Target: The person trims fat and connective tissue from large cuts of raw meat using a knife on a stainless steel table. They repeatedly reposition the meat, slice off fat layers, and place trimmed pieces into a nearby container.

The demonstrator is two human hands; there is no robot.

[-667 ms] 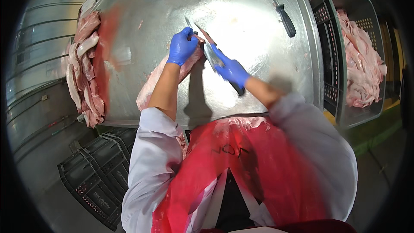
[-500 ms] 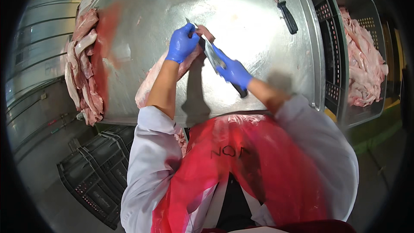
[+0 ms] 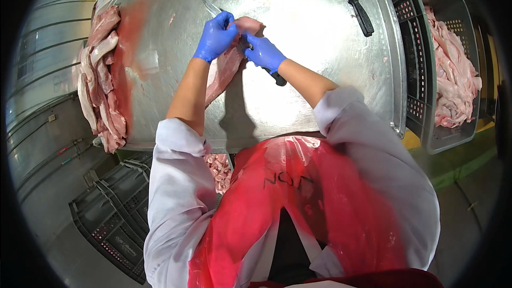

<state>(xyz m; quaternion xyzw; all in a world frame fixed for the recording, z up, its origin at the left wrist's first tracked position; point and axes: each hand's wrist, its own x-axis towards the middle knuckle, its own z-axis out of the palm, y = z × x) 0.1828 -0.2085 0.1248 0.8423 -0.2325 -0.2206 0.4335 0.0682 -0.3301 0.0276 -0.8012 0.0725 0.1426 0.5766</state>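
Observation:
A long, pale pink strip of raw meat (image 3: 226, 68) lies aslant on the metal table, its far end bent up between my hands. My left hand (image 3: 215, 38), in a blue glove, is closed on the meat near that end. In my blue-gloved right hand (image 3: 265, 54) is a knife (image 3: 279, 79), its black handle poking out below the palm. The blade runs through the meat's far end and behind my left hand, and its tip shows beyond the left fingers. Part of the blade is hidden by the hands and meat.
A sharpening steel (image 3: 361, 17) with a black handle lies at the table's (image 3: 330, 101) far right. Meat strips (image 3: 101, 82) line its left edge. A grey crate (image 3: 453, 141) of trimmings stands at right. Black crates (image 3: 114, 213) and a container of meat pieces (image 3: 217, 170) are below the near edge.
My right hand has moved up and left with the knife, close to my left hand. The blade tip now sticks out farther past the left hand, which has shifted slightly left.

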